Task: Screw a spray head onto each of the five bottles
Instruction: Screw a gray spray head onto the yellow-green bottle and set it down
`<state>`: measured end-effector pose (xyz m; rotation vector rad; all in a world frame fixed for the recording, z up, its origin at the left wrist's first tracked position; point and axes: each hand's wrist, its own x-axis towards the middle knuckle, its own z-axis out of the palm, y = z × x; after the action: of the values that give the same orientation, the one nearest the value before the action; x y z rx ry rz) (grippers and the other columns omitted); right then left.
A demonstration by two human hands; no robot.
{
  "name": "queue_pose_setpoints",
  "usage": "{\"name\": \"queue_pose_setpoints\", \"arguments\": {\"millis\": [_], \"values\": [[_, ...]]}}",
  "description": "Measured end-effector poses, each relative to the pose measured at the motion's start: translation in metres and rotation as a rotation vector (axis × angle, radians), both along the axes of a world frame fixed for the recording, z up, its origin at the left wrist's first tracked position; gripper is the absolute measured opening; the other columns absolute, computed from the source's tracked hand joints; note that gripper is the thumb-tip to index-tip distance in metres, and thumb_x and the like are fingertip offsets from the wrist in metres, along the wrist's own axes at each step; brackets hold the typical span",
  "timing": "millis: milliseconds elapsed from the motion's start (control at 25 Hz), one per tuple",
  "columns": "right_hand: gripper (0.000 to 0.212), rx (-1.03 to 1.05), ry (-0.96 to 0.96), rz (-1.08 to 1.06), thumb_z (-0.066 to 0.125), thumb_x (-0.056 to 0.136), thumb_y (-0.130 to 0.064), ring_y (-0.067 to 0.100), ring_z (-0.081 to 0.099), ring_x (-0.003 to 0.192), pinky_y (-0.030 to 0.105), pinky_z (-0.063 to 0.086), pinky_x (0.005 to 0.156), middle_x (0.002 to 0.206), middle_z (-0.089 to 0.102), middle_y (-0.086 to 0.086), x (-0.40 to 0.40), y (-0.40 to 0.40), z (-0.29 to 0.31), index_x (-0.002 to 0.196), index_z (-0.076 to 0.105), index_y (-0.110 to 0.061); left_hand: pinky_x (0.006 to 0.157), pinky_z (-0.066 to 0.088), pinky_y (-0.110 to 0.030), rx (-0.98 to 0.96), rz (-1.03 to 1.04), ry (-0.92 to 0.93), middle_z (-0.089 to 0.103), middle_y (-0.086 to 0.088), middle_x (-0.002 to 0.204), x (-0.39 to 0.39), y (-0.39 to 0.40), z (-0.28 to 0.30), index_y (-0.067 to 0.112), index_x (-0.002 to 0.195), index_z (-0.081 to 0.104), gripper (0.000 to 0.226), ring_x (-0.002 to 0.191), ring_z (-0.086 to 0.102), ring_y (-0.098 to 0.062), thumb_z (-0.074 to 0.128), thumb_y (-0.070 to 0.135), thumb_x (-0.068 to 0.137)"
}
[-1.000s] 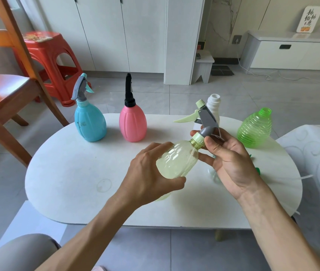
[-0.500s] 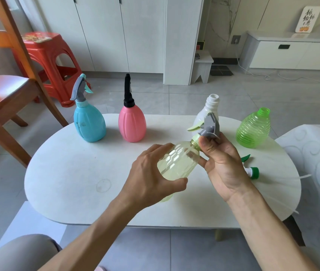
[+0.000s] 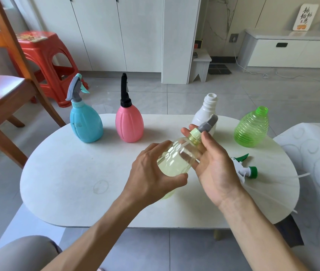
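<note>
Standing on the white table (image 3: 61, 173), four more bottles can be seen, and every place below is told from that table. At its far left edge a blue bottle (image 3: 86, 124) is stood with a grey spray head (image 3: 75, 89) already on it, and next to it, nearer the far middle, a pink bottle (image 3: 129, 124) is stood with a black spray head (image 3: 124, 90) on it, so two bottles look done. At the far right side a white bottle (image 3: 206, 112) and a green bottle (image 3: 252, 128) are stood with open necks, so two are judged to be left. A loose white and green spray head (image 3: 243, 167) is laid flat on the table's right side; a fifth head cannot be seen. Above the middle of the table a clear yellow bottle (image 3: 176, 159) is held up, tilted with its neck away. Its body is gripped by the left hand (image 3: 151, 173), fingers curled round it. A grey head (image 3: 207, 125) is set on its neck, and its yellow collar (image 3: 195, 135) is pinched by the right hand (image 3: 215, 165), with the thumb on one side and the fingers (image 3: 187, 131) on the other. This third head is judged to be partly screwed on; how tight cannot be told.
</note>
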<state>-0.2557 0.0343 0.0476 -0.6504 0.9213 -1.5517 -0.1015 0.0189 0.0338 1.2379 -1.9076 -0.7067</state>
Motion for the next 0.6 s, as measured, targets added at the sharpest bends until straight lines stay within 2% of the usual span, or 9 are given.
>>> {"name": "queue_pose_setpoints", "arguments": {"millis": [160, 280, 480, 600], "values": [[0.035, -0.070, -0.087, 0.047, 0.068, 0.083, -0.036, 0.024, 0.064, 0.110, 0.041, 0.045, 0.098, 0.124, 0.071, 0.008, 0.0015, 0.0018, 0.0015, 0.113, 0.067, -0.018, 0.079, 0.044, -0.007, -0.025, -0.036, 0.041, 0.063, 0.023, 0.102, 0.0001, 0.0023, 0.0029, 0.039, 0.122, 0.061, 0.069, 0.096, 0.059, 0.002, 0.078, 0.050, 0.055], [0.033, -0.080, -0.210, 0.113, 0.078, 0.073, -0.037, 0.023, 0.063, 0.107, 0.045, 0.039, 0.106, 0.116, 0.073, 0.005, 0.0051, 0.0022, -0.0006, 0.102, 0.068, -0.023, 0.081, 0.046, -0.011, -0.028, -0.070, 0.069, 0.065, 0.020, 0.102, 0.0010, 0.0033, 0.0036, 0.031, 0.123, 0.066, 0.069, 0.098, 0.060, 0.005, 0.084, 0.041, 0.057], [0.057, -0.040, -0.239, 0.094, 0.095, 0.050, -0.043, 0.019, 0.064, 0.102, 0.043, 0.039, 0.104, 0.109, 0.073, -0.001, 0.0068, 0.0035, -0.0023, 0.098, 0.068, -0.026, 0.083, 0.048, -0.015, -0.008, -0.086, 0.063, 0.065, 0.020, 0.104, 0.0013, 0.0042, 0.0048, 0.027, 0.125, 0.067, 0.071, 0.100, 0.061, 0.003, 0.085, 0.041, 0.057], [0.071, 0.014, -0.213, 0.078, 0.096, 0.046, -0.044, 0.020, 0.062, 0.102, 0.042, 0.039, 0.102, 0.106, 0.069, 0.000, 0.0054, 0.0026, -0.0013, 0.106, 0.065, -0.020, 0.083, 0.050, -0.020, -0.017, -0.093, 0.046, 0.066, 0.017, 0.103, -0.0015, 0.0054, 0.0052, 0.029, 0.121, 0.068, 0.067, 0.097, 0.063, -0.003, 0.084, 0.040, 0.057]]}}
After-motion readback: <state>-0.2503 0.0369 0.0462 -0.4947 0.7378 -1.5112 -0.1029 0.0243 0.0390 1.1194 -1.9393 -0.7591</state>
